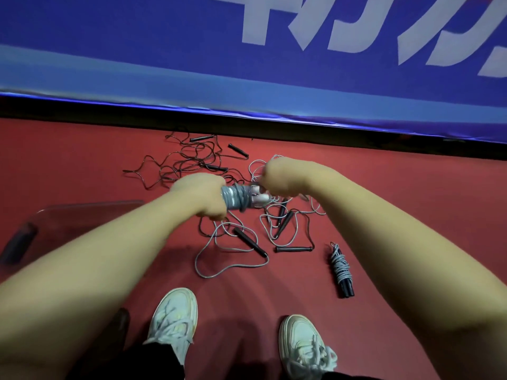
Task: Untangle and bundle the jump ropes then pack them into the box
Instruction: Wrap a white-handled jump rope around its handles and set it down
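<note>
A half-wound bundle (236,199) of grey rope is clenched in the left hand (201,194) at the centre of the frame. Its free cord (256,166) is pinched in the right hand (277,175), whose fingers are curled round it just right of the coils. The step in hand is judged to be bundling, with cord wrapped round the paired handles and slack looped above the right fist. Below the hands, loose grey ropes (227,253) with black handles are seen tangled on the red floor (82,165). Black ropes (181,160) are snarled further up, near a blue banner (137,37). One finished bundle (341,270) is laid at lower right, well apart from the clear box (82,215) at the left edge, in which a dark, blurred object can be made out. White shoes (175,316) are planted at the bottom. For the next move, the remaining slack would need to be wound on and its end tucked before the bundle is carried left to the box.
</note>
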`<action>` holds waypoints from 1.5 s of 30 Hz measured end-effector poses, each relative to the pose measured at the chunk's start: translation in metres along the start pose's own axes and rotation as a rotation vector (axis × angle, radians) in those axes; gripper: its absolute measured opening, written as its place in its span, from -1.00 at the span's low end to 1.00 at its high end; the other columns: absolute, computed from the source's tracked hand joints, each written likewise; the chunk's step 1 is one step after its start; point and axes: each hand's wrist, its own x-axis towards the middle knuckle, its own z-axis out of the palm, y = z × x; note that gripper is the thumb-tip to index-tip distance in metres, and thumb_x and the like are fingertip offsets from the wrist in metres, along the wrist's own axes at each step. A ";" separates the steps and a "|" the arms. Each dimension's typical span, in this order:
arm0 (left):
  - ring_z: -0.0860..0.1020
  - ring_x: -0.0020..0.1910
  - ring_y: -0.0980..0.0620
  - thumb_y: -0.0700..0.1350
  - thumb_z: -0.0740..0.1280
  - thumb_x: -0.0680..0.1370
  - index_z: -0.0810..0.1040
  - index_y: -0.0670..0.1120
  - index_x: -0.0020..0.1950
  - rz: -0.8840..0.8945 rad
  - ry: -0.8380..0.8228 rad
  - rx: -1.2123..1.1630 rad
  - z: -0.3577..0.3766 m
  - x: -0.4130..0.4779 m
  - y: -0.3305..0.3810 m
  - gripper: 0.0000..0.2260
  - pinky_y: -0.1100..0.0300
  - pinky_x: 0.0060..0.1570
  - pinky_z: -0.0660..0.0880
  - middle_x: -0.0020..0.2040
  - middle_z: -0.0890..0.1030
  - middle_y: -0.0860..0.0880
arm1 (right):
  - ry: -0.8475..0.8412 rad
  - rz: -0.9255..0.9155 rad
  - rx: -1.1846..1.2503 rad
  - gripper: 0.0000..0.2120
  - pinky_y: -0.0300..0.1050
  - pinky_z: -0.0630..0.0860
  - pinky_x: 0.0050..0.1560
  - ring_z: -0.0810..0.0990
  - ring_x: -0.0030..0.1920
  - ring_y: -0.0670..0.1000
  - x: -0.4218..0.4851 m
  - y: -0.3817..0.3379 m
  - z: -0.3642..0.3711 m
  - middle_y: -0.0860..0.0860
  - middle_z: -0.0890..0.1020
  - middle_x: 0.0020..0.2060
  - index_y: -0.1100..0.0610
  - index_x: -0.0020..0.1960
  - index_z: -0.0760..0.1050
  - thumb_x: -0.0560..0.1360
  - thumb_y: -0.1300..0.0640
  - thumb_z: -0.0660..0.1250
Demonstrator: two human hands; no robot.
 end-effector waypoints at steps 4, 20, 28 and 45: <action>0.43 -0.47 0.01 -0.17 0.45 0.27 0.46 -0.05 -0.18 -0.100 0.112 -0.473 0.002 0.010 -0.023 -0.77 0.26 -0.43 0.30 -0.39 0.50 -0.01 | 0.096 -0.008 0.376 -0.74 -0.22 0.38 -0.37 0.41 -0.40 -0.06 0.002 0.003 0.001 0.04 0.51 -0.30 0.22 0.05 0.52 0.62 0.15 0.09; 0.31 -0.58 0.12 -0.30 0.36 0.00 0.33 -0.30 0.11 0.451 -0.383 -1.191 0.002 -0.011 -0.036 -0.33 0.38 -0.60 0.25 -0.50 0.42 0.01 | -0.292 -0.500 0.874 -0.81 -0.35 0.45 -0.13 0.49 -0.32 -0.15 -0.013 0.049 0.008 0.04 0.56 -0.29 0.29 -0.12 0.50 0.48 0.14 0.30; 0.40 -0.46 -0.04 -0.27 0.37 0.13 0.44 -0.02 -0.22 0.420 -0.501 -0.445 -0.014 -0.020 -0.015 -0.70 0.23 -0.45 0.31 -0.36 0.48 -0.11 | -0.356 -0.358 0.009 -0.89 -0.29 0.45 -0.27 0.46 -0.41 -0.18 -0.011 0.027 0.000 -0.15 0.52 -0.43 0.05 -0.20 0.55 0.50 0.18 0.33; 0.26 -0.64 0.12 -0.40 0.28 0.22 0.33 -0.10 -0.21 0.006 0.017 -1.464 0.001 0.000 0.002 -0.71 0.44 -0.58 0.07 -0.51 0.38 -0.01 | 0.779 -0.173 -0.007 -0.70 -0.06 0.35 -0.13 0.50 0.09 0.15 -0.019 -0.016 -0.007 0.05 0.55 0.10 0.05 0.24 0.46 0.56 0.23 0.15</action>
